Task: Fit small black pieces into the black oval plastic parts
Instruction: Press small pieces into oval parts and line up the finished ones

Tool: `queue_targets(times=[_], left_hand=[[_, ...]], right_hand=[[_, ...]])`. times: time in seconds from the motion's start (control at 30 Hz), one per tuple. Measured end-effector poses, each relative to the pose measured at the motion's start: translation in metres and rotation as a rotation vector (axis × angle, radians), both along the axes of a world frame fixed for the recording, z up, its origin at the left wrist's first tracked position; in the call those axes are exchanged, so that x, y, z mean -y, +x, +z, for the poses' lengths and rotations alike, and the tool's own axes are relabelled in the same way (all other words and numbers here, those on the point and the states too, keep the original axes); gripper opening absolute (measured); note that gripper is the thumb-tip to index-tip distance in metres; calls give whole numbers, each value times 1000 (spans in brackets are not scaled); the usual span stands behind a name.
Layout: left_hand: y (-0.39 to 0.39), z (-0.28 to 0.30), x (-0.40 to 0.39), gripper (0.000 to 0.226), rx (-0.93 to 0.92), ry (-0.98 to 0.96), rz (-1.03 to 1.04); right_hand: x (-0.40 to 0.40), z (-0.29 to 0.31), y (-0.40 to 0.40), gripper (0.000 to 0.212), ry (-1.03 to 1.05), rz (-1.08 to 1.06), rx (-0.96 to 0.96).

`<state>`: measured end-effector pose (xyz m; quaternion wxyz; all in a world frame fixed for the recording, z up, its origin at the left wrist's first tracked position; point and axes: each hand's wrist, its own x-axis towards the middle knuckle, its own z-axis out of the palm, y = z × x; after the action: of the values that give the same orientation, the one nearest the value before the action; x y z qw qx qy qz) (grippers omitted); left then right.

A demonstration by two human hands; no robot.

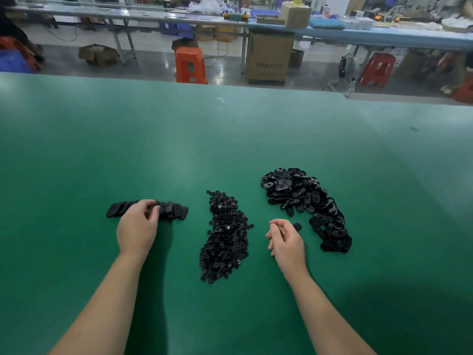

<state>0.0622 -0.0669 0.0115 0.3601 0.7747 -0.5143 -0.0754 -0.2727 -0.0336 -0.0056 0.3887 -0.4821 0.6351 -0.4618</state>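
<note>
On the green surface (230,139) three black groups lie in front of the person. To the right is a loose heap of oval parts (307,203), curving from far to near. In the middle is a long heap of small pieces (226,237). To the left is a neat row of oval parts (174,211), overlapped like fallen dominoes, likely the finished ones.

The left hand (137,226) rests on the middle of that row, fingers curled down onto it; whether it pinches one part or only presses the row is hidden by the knuckles. The right hand (285,238) hovers between the two heaps, fingers loosely curled and not clearly gripping anything. A single dark piece (297,226) sits just beside its fingertips, touching or nearly so; I cannot tell which.

The ovals look like thin, stiff moulded plastic, light enough to scatter at a nudge and smooth enough to slide over one another. They are best taken by the long edges between thumb and forefinger, leaving the middle opening free. The small pieces are tiny, light and tangled together, so a fingertip pinch on one at the heap's edge should work better than digging in. Neither looks fragile, but the fit probably needs the piece squared up before pressing.
</note>
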Motion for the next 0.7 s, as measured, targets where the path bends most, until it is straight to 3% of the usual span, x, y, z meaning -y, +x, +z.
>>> queue_targets(times=[0.27,0.7], left_hand=[[-53,2,5,10,83,131,-425],[-86,-26,-6,10,116,45,-385]], right_hand=[[0,0,0,13,5,-1,-7],[0,-3,0,14,2,12,-7]])
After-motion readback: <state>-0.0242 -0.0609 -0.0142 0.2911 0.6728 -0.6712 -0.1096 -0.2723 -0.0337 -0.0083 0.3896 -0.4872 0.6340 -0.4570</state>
